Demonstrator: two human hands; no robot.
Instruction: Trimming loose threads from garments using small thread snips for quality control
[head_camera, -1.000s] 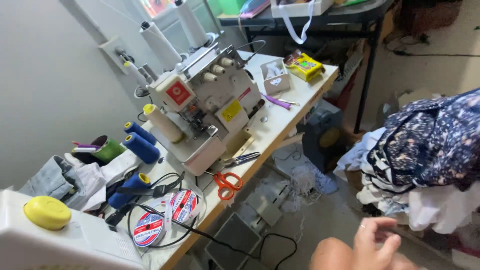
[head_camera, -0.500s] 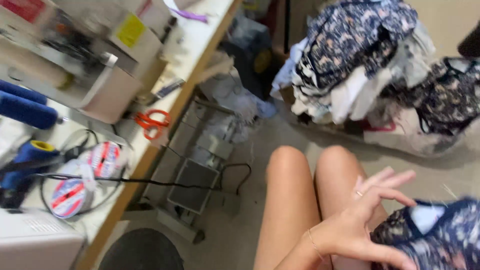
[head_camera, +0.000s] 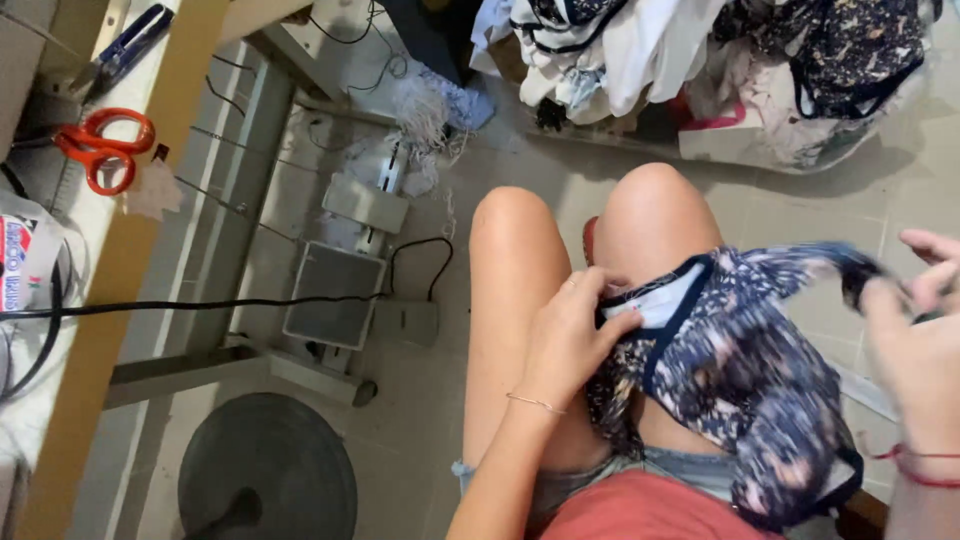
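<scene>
A dark blue floral garment (head_camera: 740, 380) with navy binding and a white lining lies across the person's lap, spread between both hands. The left hand (head_camera: 570, 335) is closed on the garment's bound edge near the knee, fingers curled over the trim. The right hand (head_camera: 915, 330) grips the far end, where a narrow strap-like part (head_camera: 850, 265) is pulled up and away; that hand is blurred, yet its fingers appear pinched on the cloth. Judging by this, the piece is only being opened out and turned for handling: nothing is under a machine, and any sewing or trimming looks yet undone. A heap of similar fabric pieces (head_camera: 720, 60) sits on the floor beyond the knees. To the left, the worktop (head_camera: 110, 290) carries orange-handled scissors (head_camera: 100, 145), with a foot pedal (head_camera: 335, 295) on the floor below.
</scene>
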